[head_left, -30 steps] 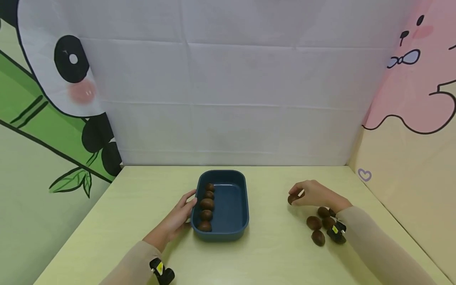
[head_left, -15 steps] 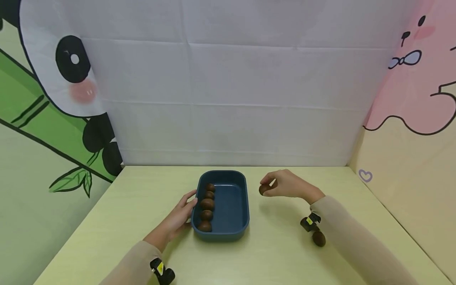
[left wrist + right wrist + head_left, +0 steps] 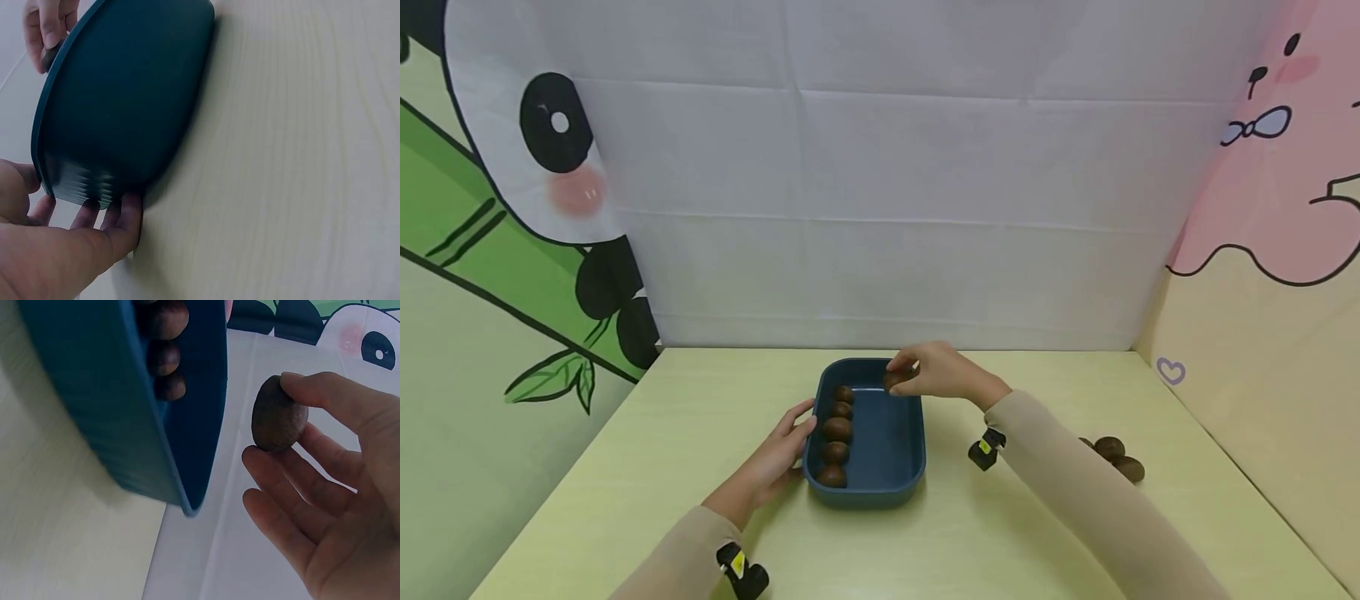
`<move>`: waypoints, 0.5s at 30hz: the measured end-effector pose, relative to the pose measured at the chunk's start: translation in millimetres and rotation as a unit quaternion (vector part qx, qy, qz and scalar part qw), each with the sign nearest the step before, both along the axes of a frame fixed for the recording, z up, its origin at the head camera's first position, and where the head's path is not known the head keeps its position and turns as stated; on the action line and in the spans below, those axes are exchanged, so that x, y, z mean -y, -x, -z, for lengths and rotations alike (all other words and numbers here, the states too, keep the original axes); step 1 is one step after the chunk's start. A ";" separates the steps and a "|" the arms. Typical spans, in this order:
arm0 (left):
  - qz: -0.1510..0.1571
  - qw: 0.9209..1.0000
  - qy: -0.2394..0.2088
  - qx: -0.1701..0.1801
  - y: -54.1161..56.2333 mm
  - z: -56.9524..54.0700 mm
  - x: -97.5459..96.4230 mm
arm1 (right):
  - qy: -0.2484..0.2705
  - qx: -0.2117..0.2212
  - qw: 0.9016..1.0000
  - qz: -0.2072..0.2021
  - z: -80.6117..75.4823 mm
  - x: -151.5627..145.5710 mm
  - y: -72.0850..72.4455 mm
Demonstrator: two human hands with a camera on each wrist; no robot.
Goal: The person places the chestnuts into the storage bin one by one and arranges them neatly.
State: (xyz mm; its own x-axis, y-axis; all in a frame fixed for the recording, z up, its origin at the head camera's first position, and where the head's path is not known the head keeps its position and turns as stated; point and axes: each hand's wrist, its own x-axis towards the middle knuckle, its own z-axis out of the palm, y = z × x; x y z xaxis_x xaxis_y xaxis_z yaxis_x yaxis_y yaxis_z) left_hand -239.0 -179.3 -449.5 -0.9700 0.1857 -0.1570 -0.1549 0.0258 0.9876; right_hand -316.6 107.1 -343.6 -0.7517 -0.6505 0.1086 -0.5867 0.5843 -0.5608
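A dark brown egg-shaped fruit is pinched between the thumb and fingertips of my right hand, above the far right corner of a blue rectangular box. Several similar brown fruits lie in a row along the box's left inner wall. At the outer left side of the box, my left hand rests with its fingers touching the wall and rim. The left wrist view shows those fingertips spread against the outside of the box.
Several more brown fruits lie on the pale yellow table to the right, partly hidden by my right sleeve. A white cloth hangs behind the table. Cartoon-printed walls stand at both sides.
My right hand has carried the fruit leftward from near the loose pile on the right to over the box. The left hand and the box have stayed in place.
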 end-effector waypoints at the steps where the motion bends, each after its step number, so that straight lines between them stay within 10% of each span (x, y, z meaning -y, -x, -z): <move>1: 0.000 1.000 0.001 0.000 0.3 -0.2 -0.3 | -0.001 -0.002 1.000 0.004 0.4 4.3 2.1; 15: 0.000 1.000 0.005 0.003 0.8 -0.5 -1.1 | 0.040 0.041 0.997 0.058 25.1 49.6 29.6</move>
State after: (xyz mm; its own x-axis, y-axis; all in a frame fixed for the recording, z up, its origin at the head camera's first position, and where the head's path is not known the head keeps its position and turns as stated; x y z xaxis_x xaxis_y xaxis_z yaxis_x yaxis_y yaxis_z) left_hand -239.8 -178.3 -449.0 -0.9688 0.1847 -0.1653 -0.1616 0.0353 0.9862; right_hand -346.2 57.5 -368.7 -0.8302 -0.5500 0.0911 -0.4673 0.5974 -0.6517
